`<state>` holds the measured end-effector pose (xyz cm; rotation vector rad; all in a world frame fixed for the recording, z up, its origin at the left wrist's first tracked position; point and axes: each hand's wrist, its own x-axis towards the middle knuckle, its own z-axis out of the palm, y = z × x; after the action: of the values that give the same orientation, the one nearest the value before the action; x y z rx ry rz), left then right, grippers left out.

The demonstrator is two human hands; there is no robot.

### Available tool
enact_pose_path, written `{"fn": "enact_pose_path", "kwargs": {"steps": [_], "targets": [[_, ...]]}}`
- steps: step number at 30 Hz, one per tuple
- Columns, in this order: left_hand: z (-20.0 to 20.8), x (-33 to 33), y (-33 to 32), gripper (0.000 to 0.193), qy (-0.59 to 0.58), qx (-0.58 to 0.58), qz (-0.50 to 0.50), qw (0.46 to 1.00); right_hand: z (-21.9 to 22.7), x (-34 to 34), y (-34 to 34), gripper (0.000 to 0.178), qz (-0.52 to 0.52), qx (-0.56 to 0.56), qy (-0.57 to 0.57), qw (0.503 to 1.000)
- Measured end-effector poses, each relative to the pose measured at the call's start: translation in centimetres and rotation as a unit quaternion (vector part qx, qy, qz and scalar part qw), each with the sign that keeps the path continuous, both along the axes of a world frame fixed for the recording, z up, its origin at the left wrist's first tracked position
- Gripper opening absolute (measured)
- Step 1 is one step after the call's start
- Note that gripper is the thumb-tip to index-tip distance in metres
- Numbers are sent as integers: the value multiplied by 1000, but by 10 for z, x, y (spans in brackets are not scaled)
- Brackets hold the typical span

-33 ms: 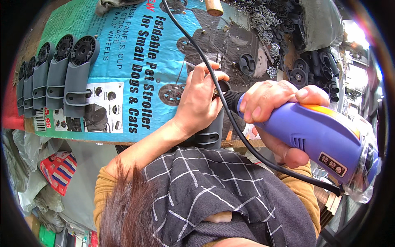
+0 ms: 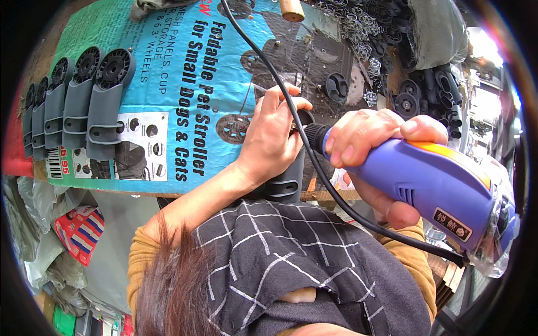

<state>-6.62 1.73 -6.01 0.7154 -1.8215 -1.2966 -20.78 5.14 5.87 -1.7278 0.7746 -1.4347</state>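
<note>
My right hand point(image 2: 367, 134) is wrapped round a purple electric screwdriver point(image 2: 406, 173) with an orange stripe, held slanting with its black nose pointing left. My left hand point(image 2: 270, 137) is closed round the upper part of a grey plastic leg-like piece point(image 2: 288, 179) at the table's near edge. The screwdriver's nose meets the top of that piece beside my left fingers; the bit and any screw there are hidden. Further left, several similar grey pieces point(image 2: 103, 115) with round black discs at their far ends lie in a row.
A black cable point(image 2: 253, 45) crosses in front of my left fingertips and loops under the screwdriver. Printed blue cardboard point(image 2: 202, 84) covers the table. Metal clips point(image 2: 367, 33) and black plastic parts point(image 2: 443, 98) are heaped at the far right. A wooden handle point(image 2: 291, 10) lies at the back.
</note>
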Motion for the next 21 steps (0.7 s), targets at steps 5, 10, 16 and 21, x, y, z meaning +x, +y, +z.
{"fn": "enact_pose_path", "kwargs": {"steps": [5, 10, 16, 21], "targets": [[-2, -2, -2, 37, 22, -23, 9, 999, 10, -1, 4, 86, -19, 33, 99, 994], [-1, -1, 0, 36, 21, -12, 4, 1000, 20, -2, -1, 75, -168, 83, 1, 982], [1, 1, 2, 34, -14, 24, -10, 1000, -28, -100, -104, 65, -496, 39, 215, 841], [-3, -1, 3, 27, -8, -13, 9, 1000, -96, -141, -135, 67, -526, 138, 432, 719]]}}
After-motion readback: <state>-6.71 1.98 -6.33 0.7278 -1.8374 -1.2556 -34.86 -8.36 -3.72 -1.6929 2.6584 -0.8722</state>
